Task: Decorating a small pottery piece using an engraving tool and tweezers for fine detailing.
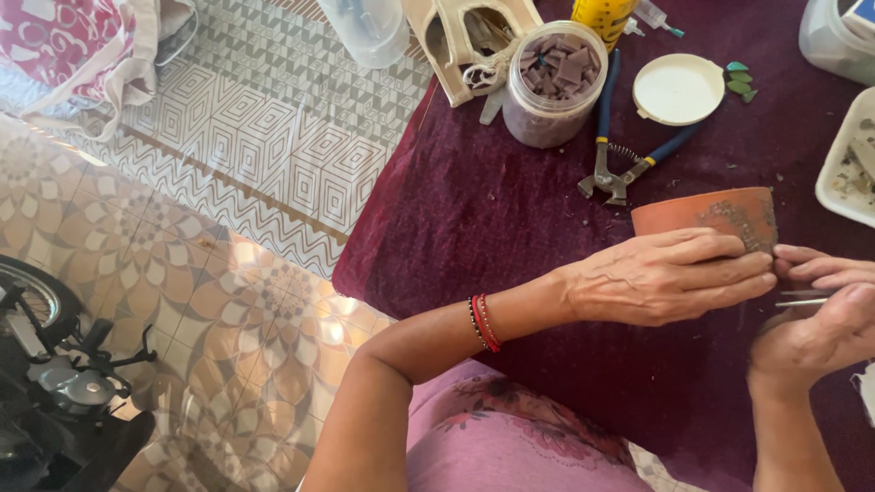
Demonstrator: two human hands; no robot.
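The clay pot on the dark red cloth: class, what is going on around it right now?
A person holds the clay pot on its side on the cloth-covered table. The left hand lies across the pot, steadying it. The right hand pinches thin metal tweezers next to a rough, gritty patch on the pot's side. Behind it lie blue-handled nippers, an open jar of purple tile pieces and a white lid.

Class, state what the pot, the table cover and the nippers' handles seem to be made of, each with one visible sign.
Pot: likely unglazed terracotta, matte orange-brown, with a gritty patch.
Table cover: seemingly velvet-like fabric, deep maroon with a soft nap, draped over the edge.
Nippers' handles: probably blue plastic or rubber sleeves over grey metal.
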